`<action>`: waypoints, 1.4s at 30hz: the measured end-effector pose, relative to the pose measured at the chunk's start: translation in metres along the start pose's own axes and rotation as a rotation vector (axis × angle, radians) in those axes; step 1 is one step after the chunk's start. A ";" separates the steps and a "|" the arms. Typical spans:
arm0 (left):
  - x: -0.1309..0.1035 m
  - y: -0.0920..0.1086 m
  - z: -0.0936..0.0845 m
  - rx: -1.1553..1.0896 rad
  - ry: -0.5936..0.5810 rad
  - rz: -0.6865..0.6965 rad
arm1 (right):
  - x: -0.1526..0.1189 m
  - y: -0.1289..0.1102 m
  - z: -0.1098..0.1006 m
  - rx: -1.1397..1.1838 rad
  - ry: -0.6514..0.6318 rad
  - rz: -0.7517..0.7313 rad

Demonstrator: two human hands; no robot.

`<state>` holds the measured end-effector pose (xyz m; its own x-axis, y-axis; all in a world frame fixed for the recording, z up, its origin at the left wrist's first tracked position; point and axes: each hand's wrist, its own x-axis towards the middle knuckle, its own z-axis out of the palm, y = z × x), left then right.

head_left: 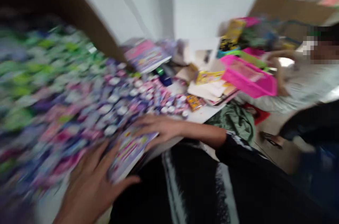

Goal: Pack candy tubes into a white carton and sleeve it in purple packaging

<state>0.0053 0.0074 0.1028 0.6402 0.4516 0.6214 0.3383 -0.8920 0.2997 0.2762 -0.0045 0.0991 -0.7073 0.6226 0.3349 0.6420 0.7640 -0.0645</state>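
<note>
A flat purple printed box (129, 153) lies at the table's near edge between my two hands, its lettering blurred. My left hand (92, 178) is at its left end, fingers stretched and spread, the thumb pointing right along the near side. My right hand (161, 128) grips its far right end, with the fingers over the top and the thumb at the near edge. Beyond both hands spreads a big heap of small wrapped pieces (76, 100), green at the back and pink, purple and white nearer; motion blur hides what they are.
A similar purple box (147, 56) sits behind the heap by the white wall. Brown cardboard (90, 12) borders the heap. To the right are a bright pink basket (250, 77), an orange packet (194, 102) and papers. Another person's arm (282, 75) reaches over the basket.
</note>
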 end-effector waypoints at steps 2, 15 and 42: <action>-0.040 0.002 -0.002 0.177 -0.015 -0.123 | -0.007 0.008 0.009 0.202 0.126 0.041; -0.065 -0.008 0.022 0.090 0.137 -0.255 | 0.052 -0.021 -0.009 0.260 -0.180 -0.056; -0.076 -0.025 0.035 -0.195 0.179 -0.421 | 0.086 -0.036 -0.014 0.119 -0.349 -0.178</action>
<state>-0.0278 -0.0038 0.0226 0.3411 0.7786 0.5266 0.3955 -0.6271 0.6710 0.1962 0.0194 0.1437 -0.8754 0.4832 0.0126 0.4761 0.8665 -0.1497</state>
